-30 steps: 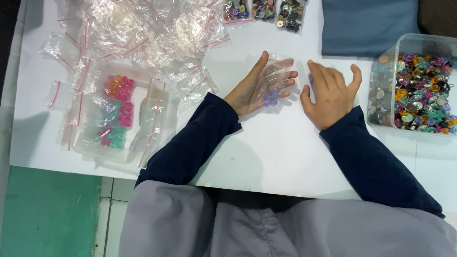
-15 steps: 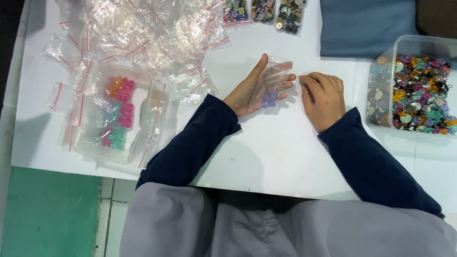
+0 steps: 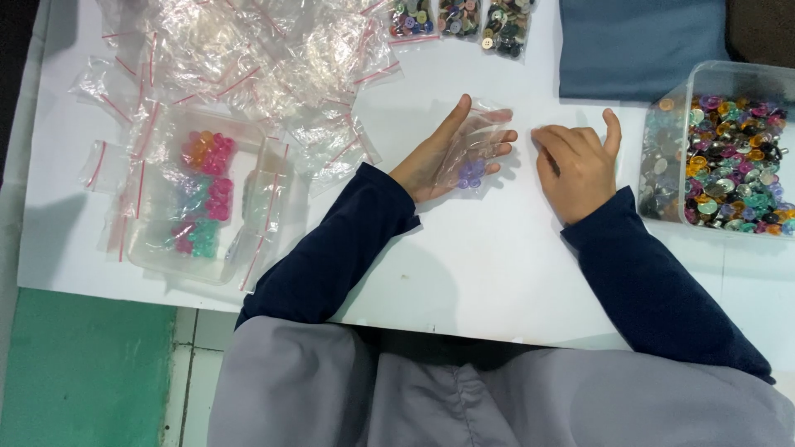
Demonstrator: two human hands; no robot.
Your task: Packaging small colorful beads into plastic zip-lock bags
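Note:
My left hand (image 3: 451,153) lies palm up on the white table (image 3: 464,265), holding a small clear zip bag (image 3: 480,136) with a few purple buttons (image 3: 470,174) inside. My right hand (image 3: 578,165) rests palm down on the table just right of it, fingers curled toward the bag, thumb raised; whether it pinches anything I cannot tell. A clear plastic box (image 3: 662,141) full of mixed coloured buttons (image 3: 733,170) stands right of that hand.
A heap of empty clear zip bags (image 3: 248,50) covers the top left. A clear tray (image 3: 157,248) holds bagged pink, orange and teal buttons (image 3: 207,190). Filled button bags (image 3: 464,16) lie at the top edge, beside folded blue cloth (image 3: 638,45).
My right hand closed its spread fingers, moved toward the bag, then shifted back right with the thumb lifted. My left hand stayed put with the bag.

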